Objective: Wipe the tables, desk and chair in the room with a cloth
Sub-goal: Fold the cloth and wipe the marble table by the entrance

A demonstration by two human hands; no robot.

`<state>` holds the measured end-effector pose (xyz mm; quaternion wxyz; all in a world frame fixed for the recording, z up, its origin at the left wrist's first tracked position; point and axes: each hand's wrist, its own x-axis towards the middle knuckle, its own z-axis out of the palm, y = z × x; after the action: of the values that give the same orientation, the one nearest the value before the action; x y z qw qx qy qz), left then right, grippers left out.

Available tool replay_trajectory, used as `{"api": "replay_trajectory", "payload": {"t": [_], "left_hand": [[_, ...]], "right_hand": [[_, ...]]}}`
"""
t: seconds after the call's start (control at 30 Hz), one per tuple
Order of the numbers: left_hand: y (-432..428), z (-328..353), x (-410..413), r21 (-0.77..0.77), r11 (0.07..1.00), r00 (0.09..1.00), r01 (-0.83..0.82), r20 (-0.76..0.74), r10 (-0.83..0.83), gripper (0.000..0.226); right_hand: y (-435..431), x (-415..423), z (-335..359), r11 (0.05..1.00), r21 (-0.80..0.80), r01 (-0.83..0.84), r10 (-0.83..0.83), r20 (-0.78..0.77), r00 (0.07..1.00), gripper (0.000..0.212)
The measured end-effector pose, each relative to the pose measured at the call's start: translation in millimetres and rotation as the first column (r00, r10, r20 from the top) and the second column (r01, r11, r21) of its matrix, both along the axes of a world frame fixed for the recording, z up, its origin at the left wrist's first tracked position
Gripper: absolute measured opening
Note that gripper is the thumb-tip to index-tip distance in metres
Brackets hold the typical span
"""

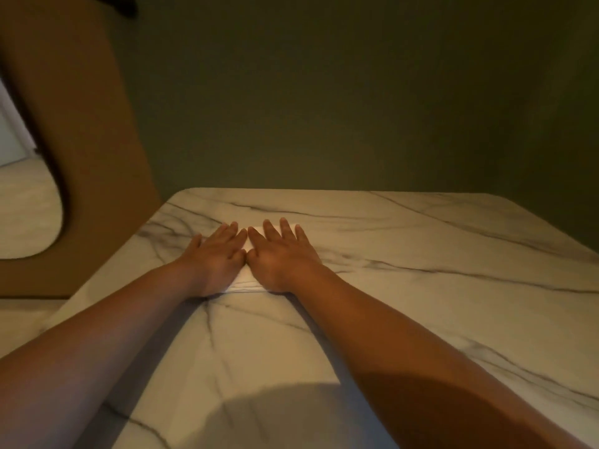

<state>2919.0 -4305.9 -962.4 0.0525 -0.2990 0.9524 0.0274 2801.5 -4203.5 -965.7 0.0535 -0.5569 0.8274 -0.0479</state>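
A white cloth [246,281] lies flat on the marble-patterned table [421,286], mostly hidden under my hands. My left hand [215,257] and my right hand [280,254] press down on it side by side, fingers straight and spread, thumbs nearly touching. Only a strip of cloth shows between the wrists and a small corner past the fingertips. Both forearms stretch forward across the table from the near edge.
A dark green wall [356,108] rises right behind the table's far edge. A brown panel [90,157] stands at the left, with a rounded mirror [22,205] beside it. A round shadow falls on the near part of the tabletop.
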Motion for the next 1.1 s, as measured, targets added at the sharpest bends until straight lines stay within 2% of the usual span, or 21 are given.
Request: {"api": "replay_trajectory", "payload": {"t": [0.33,0.53,0.6,0.7,0.87,0.93,1.1], "left_hand": [[-34.5,-2.7,86.1,0.060,0.992,0.993,-0.112,-0.031,0.114,0.056],[-18.0,-2.9,105.7,0.010,0.990,0.988,-0.142,0.061,0.141,0.063],[-4.5,-1.8,109.8,0.007,0.991,0.988,-0.137,0.079,0.136,0.073],[16.7,-0.3,108.5,0.045,0.987,0.987,-0.155,0.056,0.152,0.084],[54.9,1.9,85.8,0.087,0.985,0.989,-0.148,-0.003,0.149,0.077],[72.4,2.2,71.6,0.067,0.990,0.992,-0.122,0.000,0.123,0.081],[116.5,1.3,25.8,0.064,0.996,0.998,-0.056,-0.011,0.056,0.059]], "right_hand": [[-44.9,73.3,3.6,0.991,0.017,-0.129,0.129,-0.010,0.992,0.061],[-27.4,91.2,3.1,0.986,0.024,-0.165,0.165,-0.015,0.986,0.062],[-16.0,93.5,2.9,0.984,0.023,-0.175,0.175,-0.004,0.985,0.063],[4.7,92.0,2.1,0.981,0.016,-0.191,0.191,0.004,0.982,0.062],[48.4,75.1,3.9,0.982,0.006,-0.191,0.191,-0.016,0.981,0.061],[67.3,62.3,5.0,0.983,0.004,-0.185,0.185,-0.007,0.983,0.060],[117.1,20.6,1.8,0.992,-0.007,-0.128,0.128,0.010,0.992,0.061]]}}
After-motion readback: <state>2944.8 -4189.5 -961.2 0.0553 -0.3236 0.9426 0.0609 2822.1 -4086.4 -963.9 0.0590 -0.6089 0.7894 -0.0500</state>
